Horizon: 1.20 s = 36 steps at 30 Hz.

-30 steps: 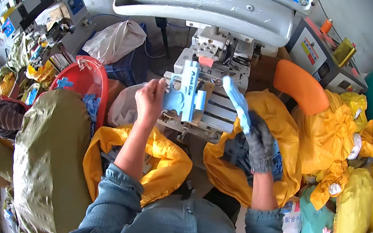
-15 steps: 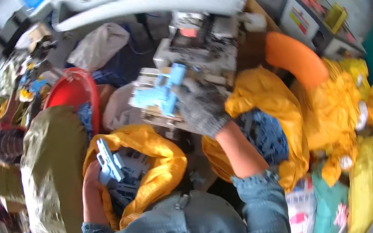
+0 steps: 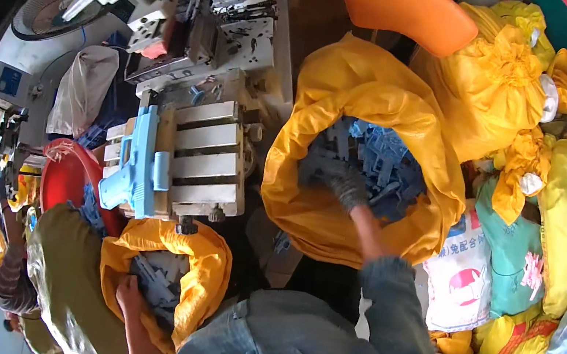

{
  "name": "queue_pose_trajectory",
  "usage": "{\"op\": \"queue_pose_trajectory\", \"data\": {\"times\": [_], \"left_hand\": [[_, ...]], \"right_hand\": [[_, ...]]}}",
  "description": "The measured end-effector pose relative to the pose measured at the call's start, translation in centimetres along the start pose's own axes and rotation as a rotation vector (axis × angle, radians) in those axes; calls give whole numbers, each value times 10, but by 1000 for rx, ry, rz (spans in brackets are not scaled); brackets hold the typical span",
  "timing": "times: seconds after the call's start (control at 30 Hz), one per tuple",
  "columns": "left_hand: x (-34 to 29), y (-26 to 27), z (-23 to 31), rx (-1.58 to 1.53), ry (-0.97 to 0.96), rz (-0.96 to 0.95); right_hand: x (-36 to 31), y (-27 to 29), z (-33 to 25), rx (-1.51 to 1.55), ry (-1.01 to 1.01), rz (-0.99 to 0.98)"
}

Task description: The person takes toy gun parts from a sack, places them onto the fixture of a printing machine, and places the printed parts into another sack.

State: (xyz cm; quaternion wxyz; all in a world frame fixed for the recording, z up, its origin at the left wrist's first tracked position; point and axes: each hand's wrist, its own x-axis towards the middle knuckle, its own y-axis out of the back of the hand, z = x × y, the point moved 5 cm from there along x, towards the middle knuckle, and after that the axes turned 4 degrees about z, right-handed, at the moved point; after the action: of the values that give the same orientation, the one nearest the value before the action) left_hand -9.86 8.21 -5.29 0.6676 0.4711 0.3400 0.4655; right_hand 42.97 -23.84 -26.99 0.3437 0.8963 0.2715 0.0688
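Observation:
My right hand [image 3: 343, 184], in a dark grey glove, reaches into a large open orange-yellow sack [image 3: 294, 201] among many light-blue plastic pieces [image 3: 386, 160]. Its fingers are blurred and partly lost against the dark contents. At the left rim of a smaller orange-yellow sack [image 3: 210, 258] is my bare left hand [image 3: 128, 293]; its fingers are mostly hidden, so their grip does not show. Blue-grey plastic pieces [image 3: 159, 280] lie inside that sack. A light-blue toy pistol [image 3: 140, 165] lies on the slatted metal bed [image 3: 208, 139] of a machine, apart from both hands.
The machine's head [image 3: 166, 25] overhangs at upper left. An orange chair back [image 3: 406, 11] stands behind the large sack. Tied yellow bags [image 3: 495, 84] and a green bag [image 3: 507, 264] crowd the right. A red tub [image 3: 65, 176], an olive sack [image 3: 72, 270] and another person [image 3: 17, 265] are at left.
My right hand has moved from the machine bed into the large sack. The toy pistol in my left hand is no longer visible there. The view has shifted, bringing the machine leftward.

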Motion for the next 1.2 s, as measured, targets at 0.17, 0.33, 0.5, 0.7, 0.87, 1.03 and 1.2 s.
{"op": "queue_pose_trajectory", "data": {"times": [0.17, 0.33, 0.5, 0.7, 0.87, 1.03, 1.2], "left_hand": [[-19, 4, -9, 63, 45, -34], [-16, -5, 11, 3, 14, -78], [-16, -4, 22, -66, -19, -80], [-15, -2, 41, -121, -69, -10], [-6, -5, 32, -196, -117, -7], [-3, 12, 61, -231, -110, 103], [2, 24, 88, -424, -136, 158]], "right_hand": [[61, -19, -68, -371, -75, -392], [114, -122, 24, -643, 213, 190], [100, -112, 5, -527, 153, -90], [-14, 7, -61, -169, 79, -228], [-84, 35, -48, -534, 395, -354], [-82, 44, -105, -713, 61, -675], [-69, -8, -24, -695, -11, -509]]}}
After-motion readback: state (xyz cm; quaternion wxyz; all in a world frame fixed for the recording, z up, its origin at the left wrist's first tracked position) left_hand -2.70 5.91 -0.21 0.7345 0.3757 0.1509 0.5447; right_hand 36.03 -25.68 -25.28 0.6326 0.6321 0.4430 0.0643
